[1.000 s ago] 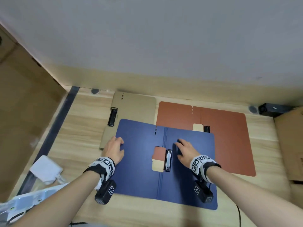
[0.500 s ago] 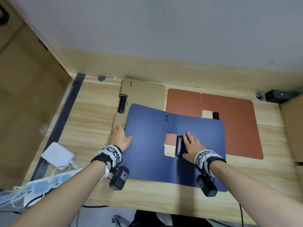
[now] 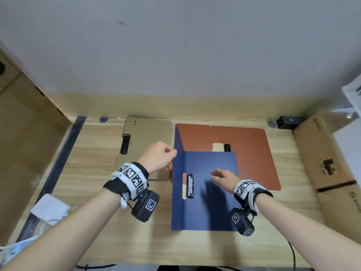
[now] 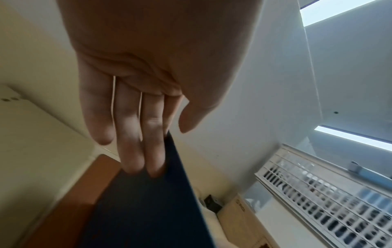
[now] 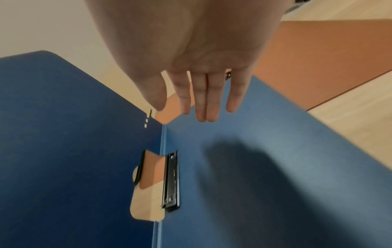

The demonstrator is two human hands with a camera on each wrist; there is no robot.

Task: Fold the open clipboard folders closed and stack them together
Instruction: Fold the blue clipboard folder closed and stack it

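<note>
You are working at a light wooden desk [image 3: 93,153] set against a pale wall, with cardboard boxes [image 3: 328,163] along its right side and a white charger [image 3: 50,209] near the left edge. The blue folder [image 3: 211,192] lies nearest you in the middle of the desk, its right half flat and its left cover [image 3: 178,184] raised roughly upright, seen nearly edge-on from the head camera. Your left hand [image 3: 158,156] holds that cover near its top edge; the left wrist view shows your fingers [image 4: 131,137] straight against one face of the dark blue panel [image 4: 144,209] and the thumb beside its edge, a light hold rather than a curled grip. Your right hand [image 3: 224,178] hovers just over the flat half, fingers [image 5: 203,100] straight and relaxed, holding nothing, a shadow under it. The black clip [image 3: 190,185] sits by the spine. The open brown folder [image 3: 248,153] lies flat behind, partly under the blue one. The closed tan folder [image 3: 145,145] lies flat to the left, at the back.
</note>
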